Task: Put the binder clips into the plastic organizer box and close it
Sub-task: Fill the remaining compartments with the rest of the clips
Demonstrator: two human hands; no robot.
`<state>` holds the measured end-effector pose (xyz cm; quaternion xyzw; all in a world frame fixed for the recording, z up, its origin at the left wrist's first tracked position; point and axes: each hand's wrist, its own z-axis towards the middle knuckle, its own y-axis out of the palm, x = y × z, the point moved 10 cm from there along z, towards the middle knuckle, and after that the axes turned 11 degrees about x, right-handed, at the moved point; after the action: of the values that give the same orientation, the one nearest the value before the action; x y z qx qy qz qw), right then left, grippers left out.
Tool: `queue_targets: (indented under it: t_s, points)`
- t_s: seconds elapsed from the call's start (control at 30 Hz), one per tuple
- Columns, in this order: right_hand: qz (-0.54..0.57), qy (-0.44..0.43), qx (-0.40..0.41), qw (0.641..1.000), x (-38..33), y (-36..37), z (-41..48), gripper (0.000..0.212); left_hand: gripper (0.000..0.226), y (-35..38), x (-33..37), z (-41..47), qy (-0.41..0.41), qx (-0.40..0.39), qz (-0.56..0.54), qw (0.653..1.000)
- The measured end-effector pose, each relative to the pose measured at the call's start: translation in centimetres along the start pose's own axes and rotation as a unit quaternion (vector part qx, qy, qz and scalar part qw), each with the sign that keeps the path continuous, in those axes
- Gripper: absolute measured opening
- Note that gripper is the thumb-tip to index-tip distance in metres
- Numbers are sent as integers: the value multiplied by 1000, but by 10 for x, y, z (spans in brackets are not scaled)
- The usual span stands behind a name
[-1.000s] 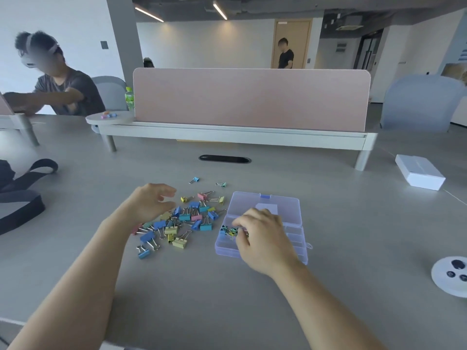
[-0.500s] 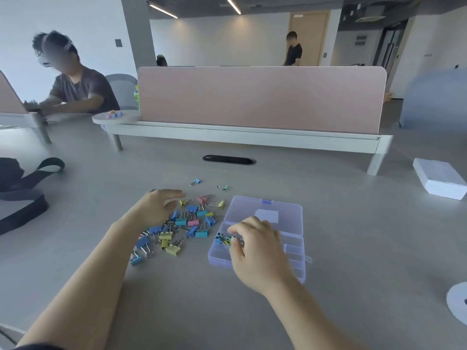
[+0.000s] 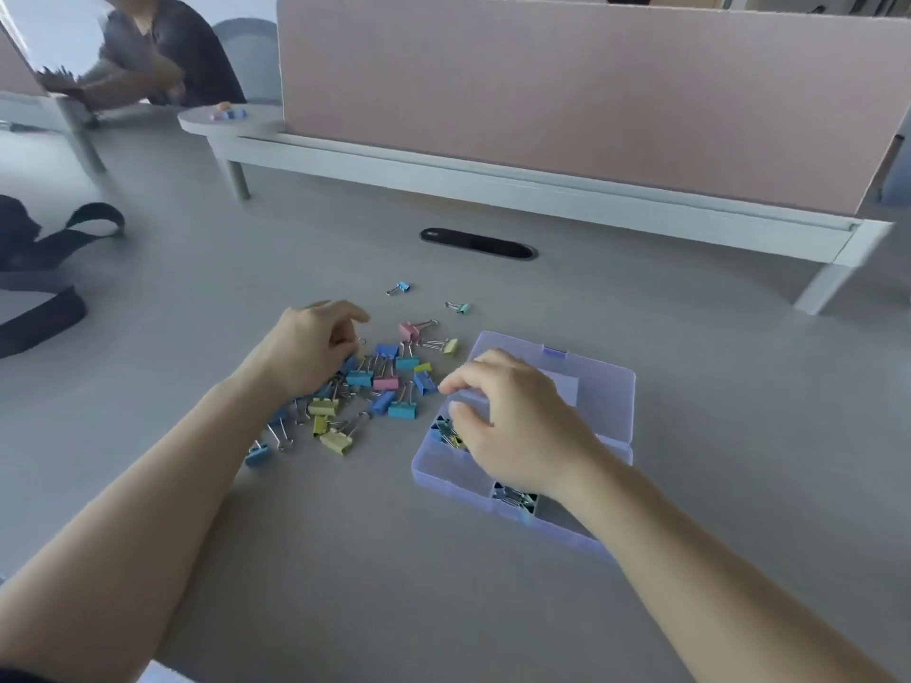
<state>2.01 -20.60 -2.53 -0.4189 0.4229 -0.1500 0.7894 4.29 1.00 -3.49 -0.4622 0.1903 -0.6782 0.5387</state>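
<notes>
Since the camera tilts lower and closer than a second ago, everything looks bigger. The right hand (image 3: 517, 426) has slid from the front compartment to the lid (image 3: 601, 401)'s near corner, fingers curled; can't tell if it's gripping. The left hand (image 3: 315, 347) stays curled on the binder clips (image 3: 389, 382) at 9 o'clock of the organizer box (image 3: 443, 468); grip unclear too. The box runs 10-to-4 on the table (image 3: 690, 327), lid open toward 12. Its white label (image 3: 564, 386) is unreadable.

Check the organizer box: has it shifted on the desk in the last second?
No. The organizer box keeps its place near-right of the black cable slot, with the yellow clip off its far left corner; only the camera moved.
</notes>
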Motion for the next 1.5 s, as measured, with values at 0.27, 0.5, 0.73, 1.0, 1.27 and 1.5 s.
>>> queue_targets:
  t_s: [0.27, 0.5, 0.73, 1.0, 1.27, 1.5]
  points:
    - [163, 96, 89, 978, 39, -42, 12, 30, 19, -31, 61, -6, 50, 116, -133, 983]
    - [157, 58, 64, 984, 31, -38, 7, 4, 8, -3, 121, -16, -47, -29, -303, 951]
    - [156, 78, 165, 971, 44, -68, -3, 7, 14, -5, 135, -16, -24, -110, -397, 911]
    - [190, 145, 236, 942, 57, -64, -34, 13, 30, 31, 180, -6, 96, -294, -358, 881]
    - [96, 174, 212, 957, 66, -58, -38, 18, 21, 67, 175, -8, 206, -316, -256, 890]
    - [38, 192, 167, 966, 73, -64, -43, 10, 8, 68, 184, -24, 248, -274, -233, 899]
